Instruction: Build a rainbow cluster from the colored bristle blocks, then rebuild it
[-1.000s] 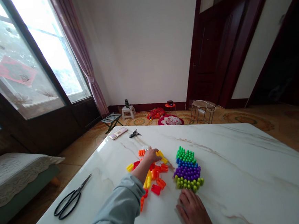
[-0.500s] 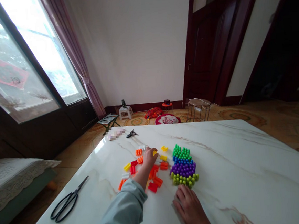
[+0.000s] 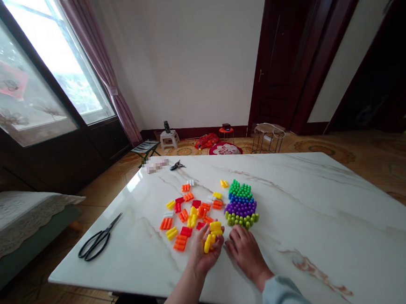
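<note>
My left hand is turned palm up, its fingers curled round several yellow pieces. My right hand rests on the table with loosely bent fingers and the thumb a little apart, just in front of the olive-green pieces; nothing shows in it. Behind those stand rows of purple, blue and green pieces, packed in one block. Left of the block lie scattered orange, red, yellow and white pieces.
Black-handled scissors lie on the left of the marble table. Small dark pliers and a blurred pale item are near the far edge. Stools stand on the floor beyond.
My left hand has drawn back from the far loose pieces and turned palm up, with several yellow pieces now visible in it. My right hand stays by the block. The view has tilted down.
</note>
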`<state>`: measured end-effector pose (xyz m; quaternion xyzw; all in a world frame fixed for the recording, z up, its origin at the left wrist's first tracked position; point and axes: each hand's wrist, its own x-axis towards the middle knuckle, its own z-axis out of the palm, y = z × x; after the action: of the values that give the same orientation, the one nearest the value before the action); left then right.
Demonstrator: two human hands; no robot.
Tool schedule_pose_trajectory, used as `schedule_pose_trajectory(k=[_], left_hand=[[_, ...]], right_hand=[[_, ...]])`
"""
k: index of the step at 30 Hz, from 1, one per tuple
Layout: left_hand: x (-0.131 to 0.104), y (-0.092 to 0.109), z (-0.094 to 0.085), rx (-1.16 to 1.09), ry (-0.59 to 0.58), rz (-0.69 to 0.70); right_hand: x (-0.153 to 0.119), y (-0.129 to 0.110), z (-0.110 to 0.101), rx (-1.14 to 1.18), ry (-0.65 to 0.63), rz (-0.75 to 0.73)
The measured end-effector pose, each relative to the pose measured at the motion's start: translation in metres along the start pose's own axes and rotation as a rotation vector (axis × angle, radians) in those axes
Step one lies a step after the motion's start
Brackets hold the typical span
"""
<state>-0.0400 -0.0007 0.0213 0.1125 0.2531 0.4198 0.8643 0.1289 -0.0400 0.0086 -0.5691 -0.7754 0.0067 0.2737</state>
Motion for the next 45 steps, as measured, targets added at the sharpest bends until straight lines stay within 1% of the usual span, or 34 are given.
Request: schedule_pose_trajectory(k=[3, 7, 10, 12, 14, 16, 18, 22, 26, 30, 34, 37, 39, 43, 45], left_hand=[[-0.009, -0.005, -0.005, -0.120, -0.035, -0.005], [-0.010, -0.003, -0.009, -0.190, -0.141, -0.006], [-0.010, -0.005, -0.012, -0.272, -0.159, -0.012], [-0.010, -0.007, -0.013, -0.301, -0.159, -0.011], [-0.009, -0.008, -0.015, -0.307, -0.167, -0.015], [-0.007, -0.010, -0.017, -0.302, -0.175, -0.015], [-0.005, -0.011, -0.018, -0.290, -0.176, -0.012], [0.000, -0.013, -0.021, -0.267, -0.133, 0.004], [0.002, -0.013, -0.022, -0.278, -0.103, 0.019], [-0.002, -0.014, -0.020, -0.233, -0.097, 0.010], [-0.007, -0.016, -0.014, -0.103, -0.123, -0.067], [-0.008, -0.019, -0.011, 0.024, -0.140, -0.070], [-0.007, -0.020, -0.011, 0.074, -0.139, -0.051], [-0.006, -0.020, -0.012, 0.085, -0.132, -0.045], [-0.007, -0.019, -0.012, 0.090, -0.127, -0.041]], right_hand=[[0.000, 0.002, 0.002, -0.019, 0.006, -0.017], [-0.002, 0.006, 0.008, -0.032, 0.039, -0.059], [-0.004, 0.009, 0.009, -0.011, 0.068, -0.089], [-0.006, 0.009, 0.008, 0.056, 0.092, -0.115], [-0.004, 0.006, 0.005, 0.132, 0.131, -0.140], [0.001, -0.001, 0.002, 0.160, 0.160, -0.155], [0.009, -0.012, 0.000, 0.126, 0.137, -0.155], [0.024, -0.033, 0.008, 0.023, 0.031, -0.100], [0.024, -0.041, 0.018, 0.012, 0.044, -0.025], [0.014, -0.036, 0.018, 0.003, 0.085, -0.018], [0.005, -0.025, 0.014, 0.029, 0.182, -0.010], [0.000, -0.015, 0.013, 0.087, 0.248, 0.041], [-0.003, -0.011, 0.012, 0.135, 0.265, 0.081], [-0.006, -0.009, 0.010, 0.244, 0.258, 0.166], [-0.007, -0.008, 0.009, 0.307, 0.277, 0.225]])
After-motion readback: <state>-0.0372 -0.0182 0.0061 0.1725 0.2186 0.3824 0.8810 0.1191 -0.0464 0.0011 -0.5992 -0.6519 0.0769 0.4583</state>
